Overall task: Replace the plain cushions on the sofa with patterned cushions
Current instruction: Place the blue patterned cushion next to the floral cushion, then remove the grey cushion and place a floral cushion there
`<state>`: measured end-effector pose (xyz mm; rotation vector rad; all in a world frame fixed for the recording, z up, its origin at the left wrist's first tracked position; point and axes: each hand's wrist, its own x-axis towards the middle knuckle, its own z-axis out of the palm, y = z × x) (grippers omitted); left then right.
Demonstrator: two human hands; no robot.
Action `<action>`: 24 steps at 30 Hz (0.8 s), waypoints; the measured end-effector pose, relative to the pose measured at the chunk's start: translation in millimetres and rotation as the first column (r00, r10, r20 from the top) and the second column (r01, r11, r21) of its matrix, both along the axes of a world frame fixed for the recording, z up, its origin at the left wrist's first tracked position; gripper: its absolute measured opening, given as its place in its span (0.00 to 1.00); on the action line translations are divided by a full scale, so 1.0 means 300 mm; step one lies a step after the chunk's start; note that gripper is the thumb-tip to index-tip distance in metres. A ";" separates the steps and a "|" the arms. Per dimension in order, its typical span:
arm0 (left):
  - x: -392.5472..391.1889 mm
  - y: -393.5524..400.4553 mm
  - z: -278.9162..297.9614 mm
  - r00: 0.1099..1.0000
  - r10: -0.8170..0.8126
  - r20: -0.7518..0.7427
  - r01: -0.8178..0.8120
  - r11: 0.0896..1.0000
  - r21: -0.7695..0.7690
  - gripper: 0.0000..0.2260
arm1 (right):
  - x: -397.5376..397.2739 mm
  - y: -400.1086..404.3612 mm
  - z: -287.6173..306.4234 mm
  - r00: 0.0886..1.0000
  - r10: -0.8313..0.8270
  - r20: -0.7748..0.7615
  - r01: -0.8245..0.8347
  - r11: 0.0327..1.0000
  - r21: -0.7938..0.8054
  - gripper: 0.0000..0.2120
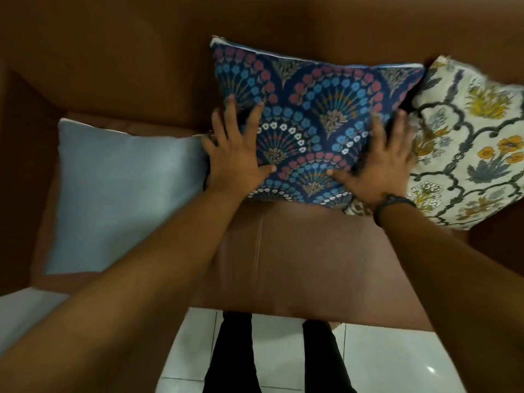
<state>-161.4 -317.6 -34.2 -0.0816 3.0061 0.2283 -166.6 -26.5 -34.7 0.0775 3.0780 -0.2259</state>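
Note:
A dark blue patterned cushion (314,117) with fan-shaped flowers leans upright against the brown sofa back (127,66). My left hand (238,163) lies flat on its lower left corner, fingers spread. On its lower right part, my right hand (380,165) lies flat the same way, a dark band on the wrist. Neither hand curls round an edge. A cream cushion (467,143) with yellow flowers leans to the right, touching the blue one. A plain light blue-grey cushion (122,194) lies on the seat to the left, beside my left hand.
The brown seat (306,259) runs forward to its front edge. Below it are white floor tiles (397,361) and my legs in dark trousers (235,355). A pale surface (25,313) shows at the lower left.

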 end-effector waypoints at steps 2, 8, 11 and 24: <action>0.064 0.049 0.014 0.994 0.086 -0.070 -0.079 0.992 0.095 0.52 | 0.066 -0.002 -0.006 1.000 0.003 -0.020 -0.003 1.000 -0.018 0.61; 0.104 0.056 -0.005 0.944 -0.329 -0.033 0.331 0.942 0.061 0.42 | 0.081 -0.190 -0.046 0.957 0.287 -0.027 -0.285 0.957 0.060 0.52; 0.104 -0.216 -0.030 0.976 0.140 0.166 -0.167 0.972 0.165 0.41 | 0.119 -0.276 -0.054 0.950 -0.305 0.067 0.313 0.925 -0.216 0.56; 0.724 -1.242 -0.199 0.600 0.560 0.572 -0.792 0.519 0.322 0.40 | 0.683 -1.131 -0.260 0.549 0.219 0.807 0.719 0.369 -0.589 0.52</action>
